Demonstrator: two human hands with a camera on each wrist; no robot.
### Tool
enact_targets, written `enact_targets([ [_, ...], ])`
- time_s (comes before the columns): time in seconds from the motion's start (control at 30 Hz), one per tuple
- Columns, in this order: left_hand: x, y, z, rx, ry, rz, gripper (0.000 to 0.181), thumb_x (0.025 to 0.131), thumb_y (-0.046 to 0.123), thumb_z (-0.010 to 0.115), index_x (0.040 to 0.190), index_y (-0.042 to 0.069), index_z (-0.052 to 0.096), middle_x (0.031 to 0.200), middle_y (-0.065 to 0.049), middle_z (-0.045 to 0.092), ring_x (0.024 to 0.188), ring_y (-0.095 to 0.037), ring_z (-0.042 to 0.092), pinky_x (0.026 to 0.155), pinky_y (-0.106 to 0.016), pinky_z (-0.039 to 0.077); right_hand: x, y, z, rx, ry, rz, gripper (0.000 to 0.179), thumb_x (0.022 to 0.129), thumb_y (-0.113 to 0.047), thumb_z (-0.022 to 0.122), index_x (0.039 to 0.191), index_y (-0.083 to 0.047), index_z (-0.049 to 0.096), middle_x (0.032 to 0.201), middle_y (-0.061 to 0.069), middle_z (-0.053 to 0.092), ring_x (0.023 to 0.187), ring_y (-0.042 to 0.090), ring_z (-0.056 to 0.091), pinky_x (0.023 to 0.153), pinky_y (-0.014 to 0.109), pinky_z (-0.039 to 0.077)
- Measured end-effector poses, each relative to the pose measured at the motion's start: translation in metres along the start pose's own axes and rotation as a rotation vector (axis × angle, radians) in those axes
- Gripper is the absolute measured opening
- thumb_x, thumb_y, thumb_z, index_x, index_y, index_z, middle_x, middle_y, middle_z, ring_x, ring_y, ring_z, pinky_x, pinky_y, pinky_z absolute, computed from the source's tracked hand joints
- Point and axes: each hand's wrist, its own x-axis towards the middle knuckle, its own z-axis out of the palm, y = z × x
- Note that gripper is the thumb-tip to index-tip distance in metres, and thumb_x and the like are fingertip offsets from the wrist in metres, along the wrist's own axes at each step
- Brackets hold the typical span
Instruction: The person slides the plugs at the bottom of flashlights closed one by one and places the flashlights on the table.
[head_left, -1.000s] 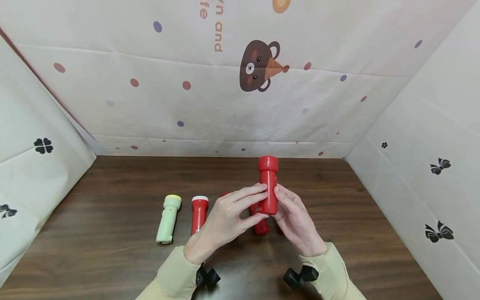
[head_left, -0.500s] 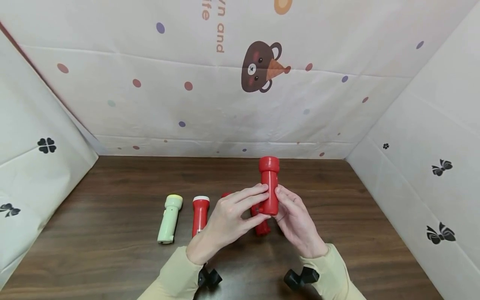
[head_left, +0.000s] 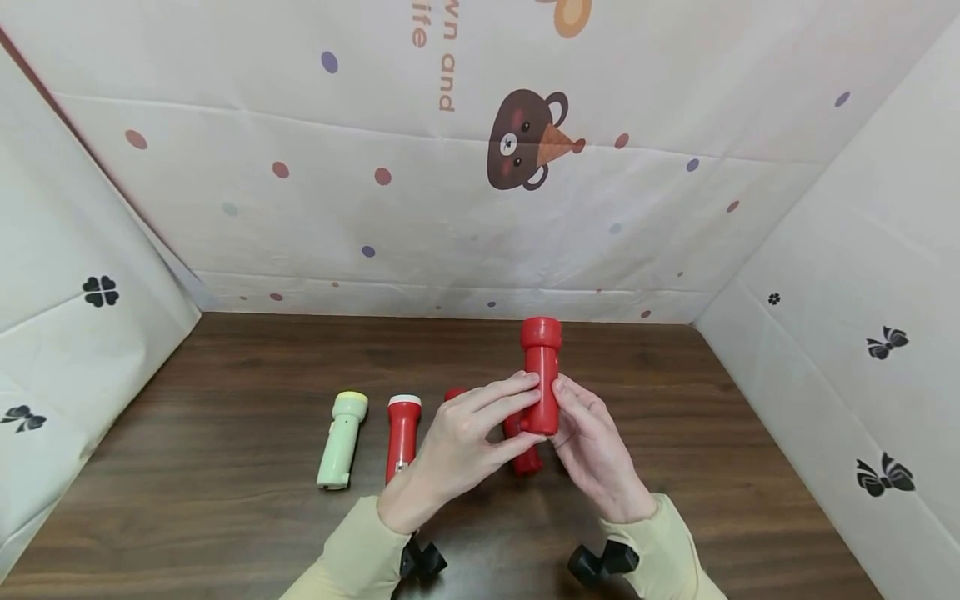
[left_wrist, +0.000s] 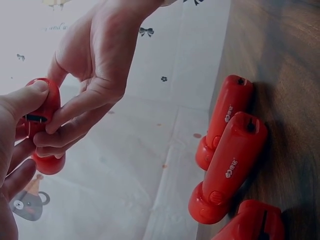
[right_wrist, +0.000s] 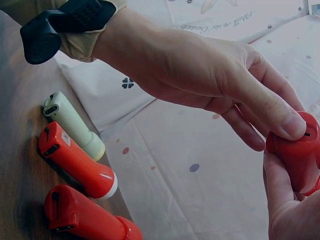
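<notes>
Both hands hold a red flashlight point(head_left: 542, 379) above the table, its wide head pointing away from the person. My left hand point(head_left: 468, 433) pinches the tail end; in the right wrist view its thumb point(right_wrist: 290, 124) lies on the end of the red flashlight point(right_wrist: 300, 162). From the other side, my right hand point(head_left: 596, 450) grips the body with thumb and fingers, and in the left wrist view its fingers point(left_wrist: 75, 112) curl against it. Beneath the hands, red flashlights point(left_wrist: 232, 160) lie on the table, partly hidden in the head view.
To the left on the dark wooden table point(head_left: 247, 433) lie a pale green flashlight point(head_left: 342, 442) with a yellow rim and a red flashlight with a white rim point(head_left: 403, 433). A patterned white sheet point(head_left: 420, 225) stands along the back, with white side walls point(head_left: 847, 333).
The head view has shifted slightly, so the scene sits a little lower and further right. Both hands keep the same hold on the red flashlight.
</notes>
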Motion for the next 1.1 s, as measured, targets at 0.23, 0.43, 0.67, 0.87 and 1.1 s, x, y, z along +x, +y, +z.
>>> enact_targets([
  [0.23,-0.0011,0.0018,0.0007,0.028,0.012,-0.001,0.055,0.078,0.020,0.095,0.127,0.009,0.075,0.132,-0.006,0.076,0.125,-0.019,0.073,0.102,-0.028,0.060,0.0000,0.0013,0.0010,0.003,0.001,-0.006,0.035,0.115,-0.019,0.037,0.135,-0.019,0.065,0.123,-0.009,0.074,0.109,0.006,0.073,0.103,0.021,0.059],
  [0.43,-0.0011,0.0022,0.0022,0.052,0.037,0.020,0.054,0.077,0.022,0.095,0.126,0.009,0.075,0.131,-0.006,0.077,0.125,-0.019,0.073,0.102,-0.028,0.060,-0.0004,0.0016,0.0017,0.005,-0.003,-0.012,0.035,0.115,-0.019,0.037,0.135,-0.019,0.065,0.123,-0.009,0.074,0.109,0.005,0.073,0.102,0.020,0.059],
  [0.67,-0.0011,0.0027,0.0036,0.057,0.052,0.032,0.055,0.076,0.023,0.096,0.125,0.009,0.075,0.130,-0.006,0.077,0.124,-0.019,0.074,0.102,-0.028,0.060,-0.0017,0.0014,0.0010,0.002,-0.017,-0.024,0.034,0.115,-0.020,0.038,0.133,-0.018,0.066,0.121,-0.009,0.075,0.108,0.005,0.073,0.102,0.021,0.059],
  [0.87,-0.0011,0.0029,0.0045,0.060,0.038,0.020,0.055,0.077,0.023,0.095,0.126,0.010,0.075,0.131,-0.006,0.077,0.125,-0.019,0.073,0.102,-0.028,0.060,-0.0007,-0.0006,-0.0019,-0.007,-0.017,-0.012,0.035,0.115,-0.019,0.037,0.134,-0.019,0.066,0.121,-0.009,0.075,0.107,0.005,0.073,0.100,0.020,0.060],
  [1.1,-0.0008,-0.0001,0.0032,0.045,-0.001,0.013,0.057,0.078,0.022,0.094,0.130,0.010,0.074,0.134,-0.006,0.075,0.127,-0.019,0.072,0.102,-0.028,0.060,0.0019,-0.0027,-0.0046,-0.043,0.006,0.008,0.033,0.115,-0.021,0.038,0.131,-0.020,0.066,0.120,-0.010,0.074,0.106,0.005,0.072,0.099,0.021,0.060],
])
